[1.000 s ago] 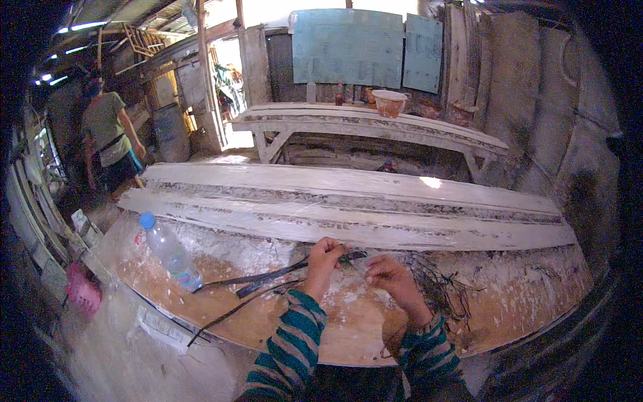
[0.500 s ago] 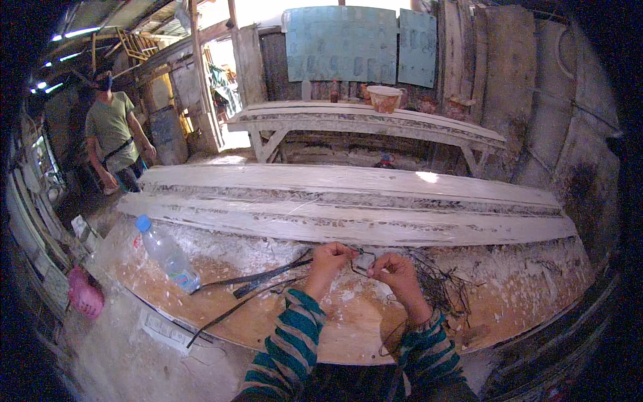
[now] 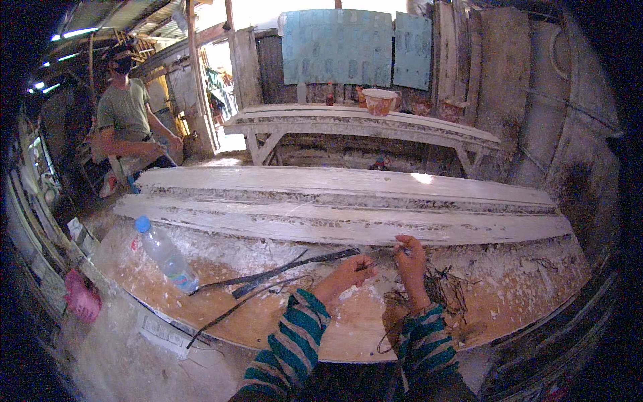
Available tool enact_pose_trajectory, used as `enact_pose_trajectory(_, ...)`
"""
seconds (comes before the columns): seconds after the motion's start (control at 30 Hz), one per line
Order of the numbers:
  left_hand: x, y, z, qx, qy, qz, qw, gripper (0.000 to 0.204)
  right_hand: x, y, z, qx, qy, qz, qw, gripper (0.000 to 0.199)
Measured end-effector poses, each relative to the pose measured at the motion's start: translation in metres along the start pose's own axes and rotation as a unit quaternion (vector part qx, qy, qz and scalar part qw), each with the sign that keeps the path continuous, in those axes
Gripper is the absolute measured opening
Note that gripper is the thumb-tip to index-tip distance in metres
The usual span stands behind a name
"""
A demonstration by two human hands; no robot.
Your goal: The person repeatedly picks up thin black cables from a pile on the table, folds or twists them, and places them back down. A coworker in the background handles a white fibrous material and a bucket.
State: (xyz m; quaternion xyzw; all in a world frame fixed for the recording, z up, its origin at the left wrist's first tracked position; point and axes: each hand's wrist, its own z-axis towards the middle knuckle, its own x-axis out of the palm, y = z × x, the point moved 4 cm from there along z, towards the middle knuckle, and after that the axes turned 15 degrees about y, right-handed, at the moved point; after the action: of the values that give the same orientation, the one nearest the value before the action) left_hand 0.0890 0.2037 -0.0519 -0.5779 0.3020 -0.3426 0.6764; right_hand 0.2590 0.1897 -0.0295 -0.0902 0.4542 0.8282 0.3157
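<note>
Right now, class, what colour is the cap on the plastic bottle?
Blue cap, seen in the head view.

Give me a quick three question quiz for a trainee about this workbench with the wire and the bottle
1. True or false: the plastic bottle stands upright on the workbench.
2. Which side of the right hand does the tangle of dark wire lie on? A) the person's left B) the person's right
3. What do the left hand and right hand pinch between them?

Key
1. False: it lies on its side, blue cap pointing away.
2. B
3. A thin dark strand of wire, as far as the view shows.
</note>
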Motion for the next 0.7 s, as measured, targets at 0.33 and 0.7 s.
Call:
enact_pose_trajectory(0.33, -0.052, -0.004, -0.03, 0.064, -0.415, -0.039, 0.907, 0.014, 0.034, 0.02, -0.015, 0.026, 0.274, 0.198, 0.941, 0.007)
enact_pose_trajectory(0.7, -0.047, -0.009, -0.029, 0.093, -0.387, 0.016, 0.917, 0.015, 0.034, 0.068, -0.028, 0.046, 0.391, 0.332, 0.857, 0.006)
